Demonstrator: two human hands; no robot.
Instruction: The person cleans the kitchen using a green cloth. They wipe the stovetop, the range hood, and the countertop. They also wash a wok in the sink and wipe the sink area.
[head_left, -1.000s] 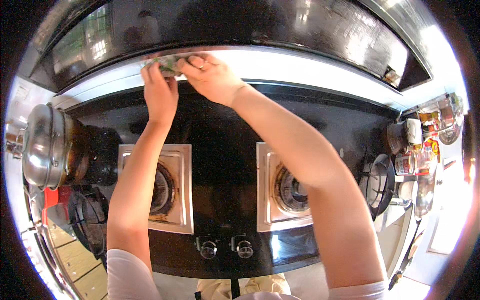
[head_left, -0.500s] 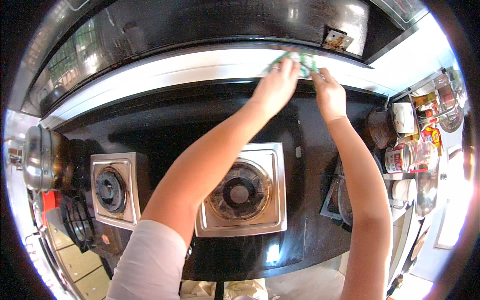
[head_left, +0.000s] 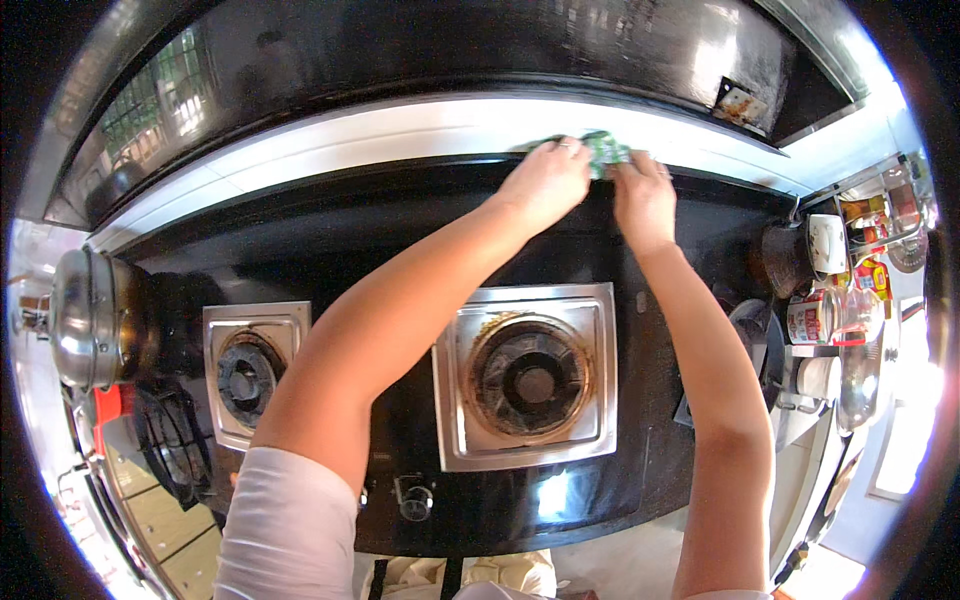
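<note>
Has shifted green cloth [head_left: 605, 149] rightward, gripped in curled left hand [head_left: 552, 183] and right hand [head_left: 645, 202], apparently now wiping white strip [head_left: 400, 137] behind right burner [head_left: 533, 383]

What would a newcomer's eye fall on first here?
First, the left hand and right hand, both on a green-and-white cloth by the white wall at the back. Next, the burner in its stained steel plate, near the centre. A steel pot gleams at far left.
</note>
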